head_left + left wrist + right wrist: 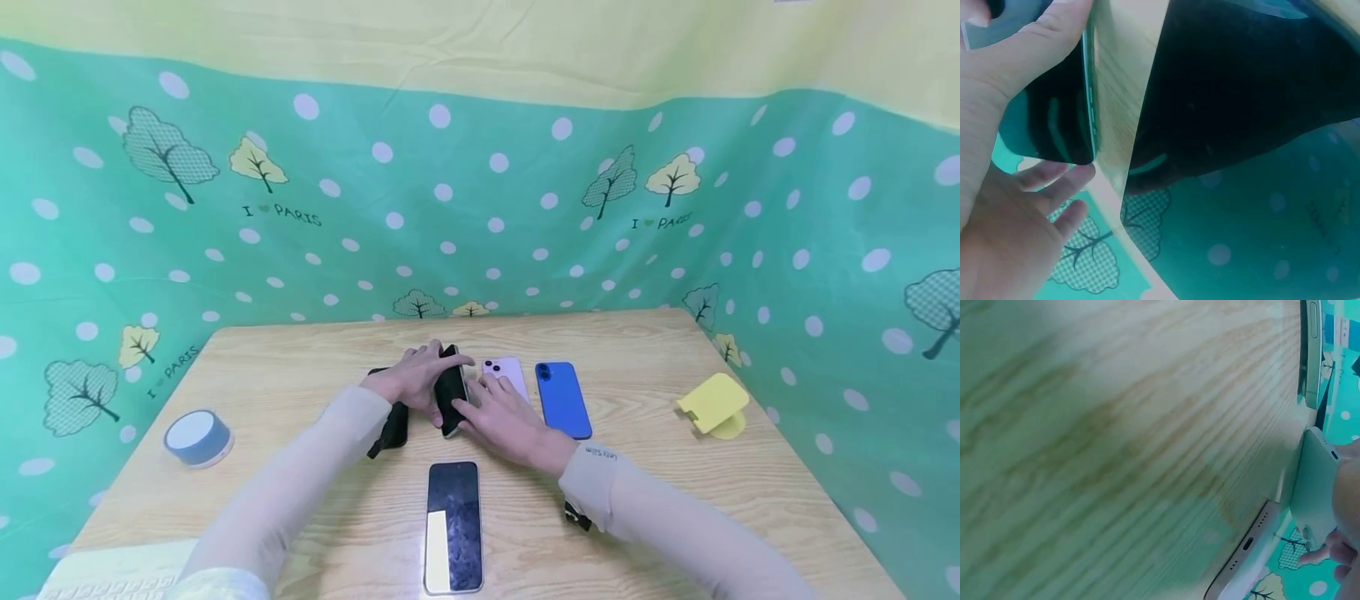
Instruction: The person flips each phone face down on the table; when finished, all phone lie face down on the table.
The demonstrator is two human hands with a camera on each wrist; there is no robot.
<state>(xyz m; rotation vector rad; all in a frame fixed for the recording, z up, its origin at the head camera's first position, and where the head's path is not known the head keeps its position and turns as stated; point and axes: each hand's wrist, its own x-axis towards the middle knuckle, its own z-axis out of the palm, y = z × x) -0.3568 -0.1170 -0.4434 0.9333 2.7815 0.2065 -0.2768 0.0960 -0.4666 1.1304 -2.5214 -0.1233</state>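
Between the two hands, a black-screened phone (451, 392) stands tilted on its long edge. My left hand (417, 379) holds it from the left, fingers at its far end and thumb near its lower left edge. From the right, my right hand (508, 421) grips the near part, thumb on the screen side. The left wrist view shows the left hand (1007, 75) around the dark phone (1063, 119). In the right wrist view, a phone's pale back (1315, 487) leans beside fingers. A black item (396, 427) lies partly hidden under the left hand.
A lilac phone (512, 372) and a blue phone (564, 400) lie right of the hands. Another phone (453, 527) lies nearer. A blue-white cylinder (197, 437) and keyboard (120, 571) are left, a yellow stand (714, 402) right. A small black object (576, 517) shows beneath the right sleeve.
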